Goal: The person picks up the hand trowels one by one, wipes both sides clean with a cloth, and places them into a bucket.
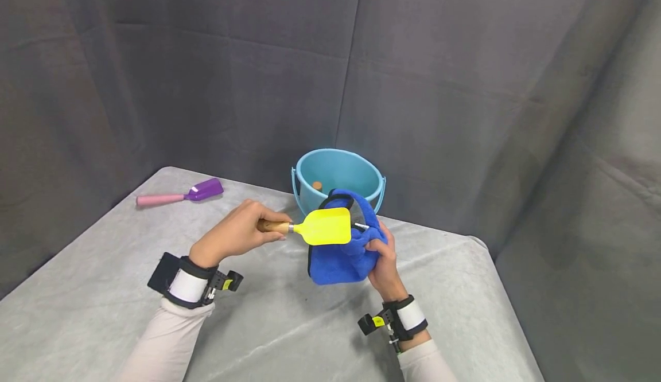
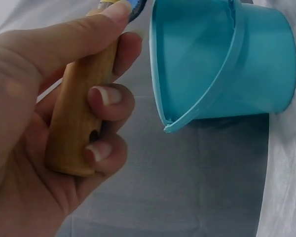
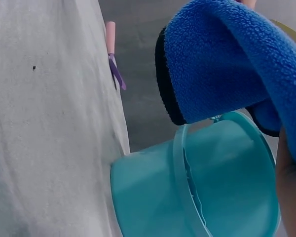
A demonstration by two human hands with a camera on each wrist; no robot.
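Closest to me, the left hand (image 2: pixel 44 143) has its fingers curled round the wooden handle of a yellow toy spade (image 1: pixel 324 226), thumb laid along the top. The blade points to the right and lies against a blue fleece cloth (image 1: pixel 345 249), held above the table. The right hand (image 1: pixel 383 262) grips that cloth from the side, fingers bunched into the fabric; the cloth has a dark edge and hangs folded over. Just behind both hands stands a light blue bucket (image 1: pixel 338 171) with its bail handle down, something small and brown inside. Well off to the left on the grey table cover (image 1: pixel 103 290) lies a purple scoop with a pink handle (image 1: pixel 181 194)
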